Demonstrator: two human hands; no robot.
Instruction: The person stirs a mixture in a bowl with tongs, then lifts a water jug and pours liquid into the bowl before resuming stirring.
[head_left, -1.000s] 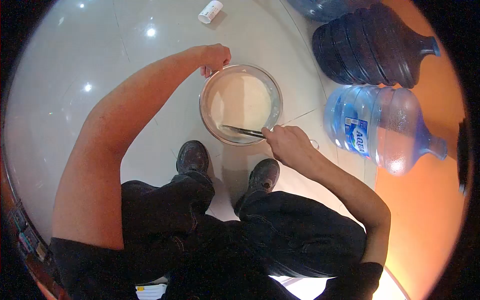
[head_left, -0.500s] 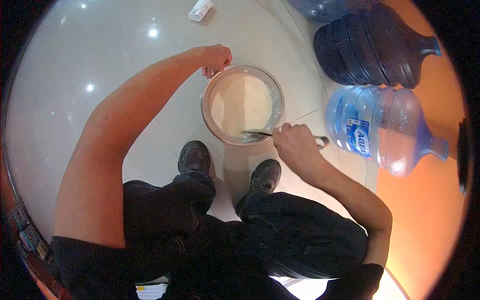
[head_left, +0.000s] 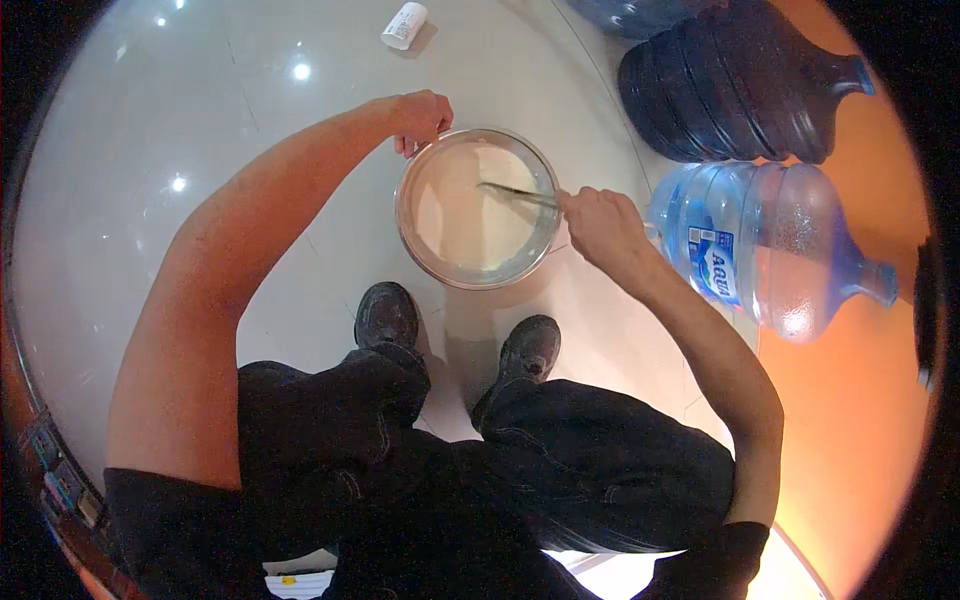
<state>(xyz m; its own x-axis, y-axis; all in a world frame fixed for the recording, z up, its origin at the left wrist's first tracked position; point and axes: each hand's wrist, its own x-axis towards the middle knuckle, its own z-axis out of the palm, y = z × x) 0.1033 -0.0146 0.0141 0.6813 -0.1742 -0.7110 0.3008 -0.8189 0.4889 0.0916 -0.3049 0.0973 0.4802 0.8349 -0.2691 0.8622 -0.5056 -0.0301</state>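
On the floor in front of my shoes stands a round metal-rimmed bowl (head_left: 402, 238) containing a pale, creamy liquid (head_left: 450, 222). My left hand (head_left: 424, 118) is closed on the bowl's rim at the upper left, its fingers curled over the edge. From the right side, my right hand (head_left: 604, 232) grips a long-handled metal utensil (head_left: 520, 194). Its thin end reaches over the bowl's rim and touches the liquid near the middle; its exact kind cannot be made out.
A clear blue water jug (head_left: 790, 250) lies on its side at the right, with a dark jug (head_left: 725, 90) beyond it. Part of another jug (head_left: 640, 15) shows at the top. A white paper cup (head_left: 404, 26) lies on the tiled floor. My shoes (head_left: 387, 314) are close to the bowl.
My right hand has moved up and away from me, carrying the utensil from the bowl's near edge to the middle of the liquid. My left hand stays on the rim.
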